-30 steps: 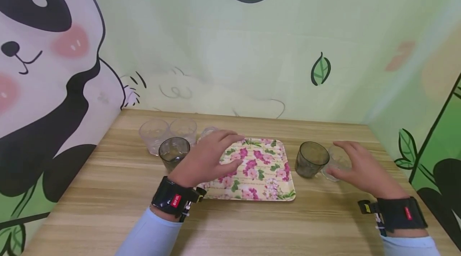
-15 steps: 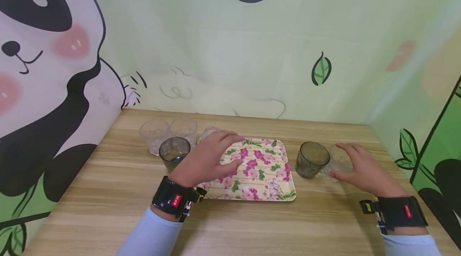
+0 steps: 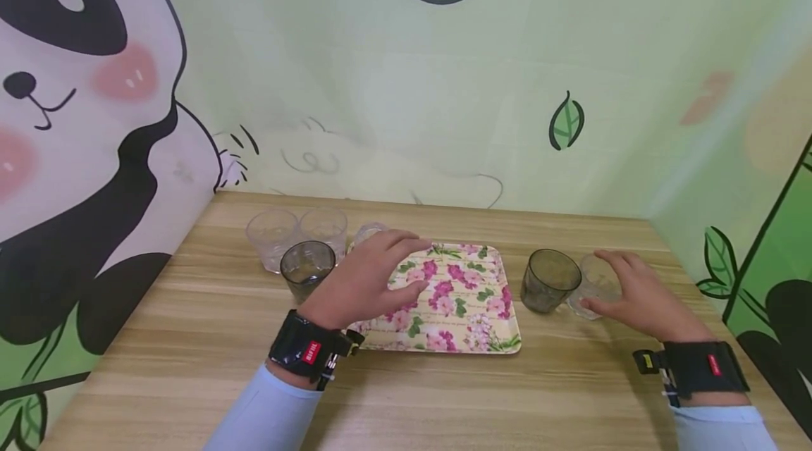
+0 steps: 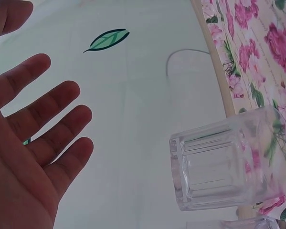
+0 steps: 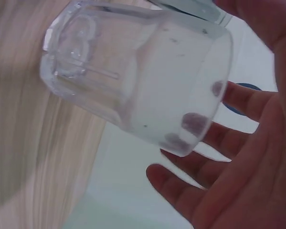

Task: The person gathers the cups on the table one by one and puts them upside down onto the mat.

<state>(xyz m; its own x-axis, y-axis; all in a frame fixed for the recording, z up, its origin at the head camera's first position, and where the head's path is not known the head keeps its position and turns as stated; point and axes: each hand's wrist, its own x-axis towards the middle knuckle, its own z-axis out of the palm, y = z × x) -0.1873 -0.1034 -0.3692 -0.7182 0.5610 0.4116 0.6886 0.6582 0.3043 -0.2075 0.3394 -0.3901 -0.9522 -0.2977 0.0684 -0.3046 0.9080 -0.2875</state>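
A clear tumbler stands upright at the right. My right hand holds it near the rim; in the right wrist view the fingertips show through its wall. A smoky grey tumbler stands just left of it. My left hand holds nothing, its fingers spread and slightly bent over the left part of a flowered tray. Bottom up by the tray's far left corner is another clear tumbler, mostly hidden by that hand in the head view.
Left of the tray are two clear tumblers and a second smoky tumbler, partly behind the left forearm. The wooden table ends at a pale green wall with panda and leaf pictures.
My right hand has shifted very slightly right at the clear tumbler. My left hand, the tray and the other tumblers stay where they were.
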